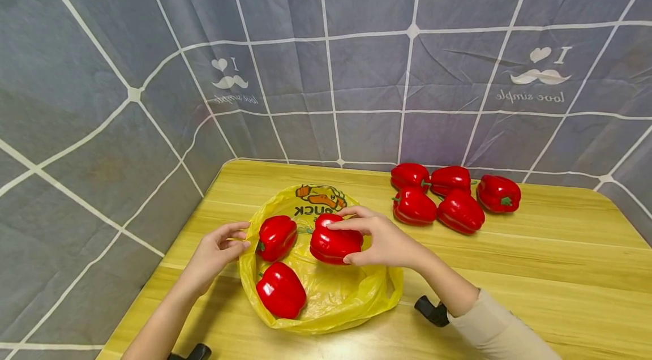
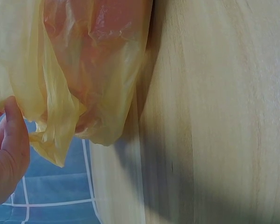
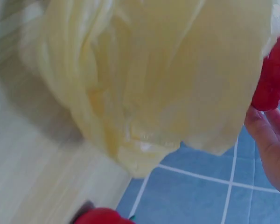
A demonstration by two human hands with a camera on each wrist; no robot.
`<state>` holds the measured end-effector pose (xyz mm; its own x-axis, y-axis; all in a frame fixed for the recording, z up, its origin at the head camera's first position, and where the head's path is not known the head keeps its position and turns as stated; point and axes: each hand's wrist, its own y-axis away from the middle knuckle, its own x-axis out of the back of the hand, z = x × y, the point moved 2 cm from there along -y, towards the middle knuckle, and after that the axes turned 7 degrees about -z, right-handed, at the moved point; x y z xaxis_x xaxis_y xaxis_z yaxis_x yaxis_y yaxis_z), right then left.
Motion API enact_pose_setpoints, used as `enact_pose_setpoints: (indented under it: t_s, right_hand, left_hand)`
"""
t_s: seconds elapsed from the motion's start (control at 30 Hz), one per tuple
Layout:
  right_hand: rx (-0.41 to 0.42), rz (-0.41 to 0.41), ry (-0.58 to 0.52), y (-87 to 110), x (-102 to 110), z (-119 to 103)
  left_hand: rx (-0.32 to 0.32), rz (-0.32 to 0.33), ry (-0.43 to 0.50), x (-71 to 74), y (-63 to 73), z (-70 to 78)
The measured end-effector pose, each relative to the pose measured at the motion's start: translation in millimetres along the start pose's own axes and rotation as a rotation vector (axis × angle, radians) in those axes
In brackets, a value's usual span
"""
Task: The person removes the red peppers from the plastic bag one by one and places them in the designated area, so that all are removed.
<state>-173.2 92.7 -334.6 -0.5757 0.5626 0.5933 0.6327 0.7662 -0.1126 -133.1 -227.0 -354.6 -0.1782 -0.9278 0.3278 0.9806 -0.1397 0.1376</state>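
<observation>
A yellow plastic bag (image 1: 326, 315) lies wide-mouthed on the table, with a printed duck on its inner back wall. Two red bell peppers, one upper (image 1: 277, 237) and one lower (image 1: 282, 291), rest inside on its left side. My left hand (image 1: 216, 252) pinches the bag's left rim between thumb and fingers; the left wrist view shows the thumb (image 2: 16, 126) against the plastic. Over the bag's mouth, my right hand (image 1: 382, 238) grips another red bell pepper (image 1: 333, 242) from the right. In the right wrist view that pepper (image 3: 273, 79) is partly hidden behind the bag (image 3: 154, 70).
Several red bell peppers (image 1: 415, 205) sit grouped at the table's back right, one (image 1: 499, 194) at the group's right end. A grey curtain with white lines (image 1: 367, 77) hangs behind and along the left of the wooden table (image 1: 560, 258). Black wrist mounts (image 1: 433, 311) show near both forearms.
</observation>
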Motion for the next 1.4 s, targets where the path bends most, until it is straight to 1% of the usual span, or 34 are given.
enact_pose_setpoints:
  t_s: [0.2, 0.43, 0.7, 0.93, 1.1, 1.23, 1.4]
  right_hand:
    - [0.000, 0.011, 0.018, 7.0, 9, 2]
    - [-0.012, 0.048, 0.051, 19.4, 22, 6]
    - [-0.017, 0.103, 0.050, 34.5, 41, 9]
    - [-0.027, 0.127, 0.021, 47.3, 57, 11]
    - [-0.044, 0.166, 0.063, 57.1, 66, 14]
    - [-0.041, 0.199, 0.101, 65.8, 72, 16]
    - [-0.075, 0.234, 0.161, 80.6, 80, 22]
  left_hand:
    - [0.003, -0.001, -0.002, 1.1, 0.0, -0.2]
    - [0.004, -0.002, -0.005, 1.6, -0.2, -0.9]
    - [0.007, -0.001, -0.004, 1.9, -0.3, -0.2]
    - [0.004, -0.002, 0.002, 1.6, -1.1, -0.2]
    - [0.008, 0.001, 0.004, 1.4, -1.1, -1.2]
    - [0.009, 0.006, 0.002, 1.5, -0.4, -1.0]
    - [0.007, 0.008, -0.001, 1.8, 0.7, -0.5]
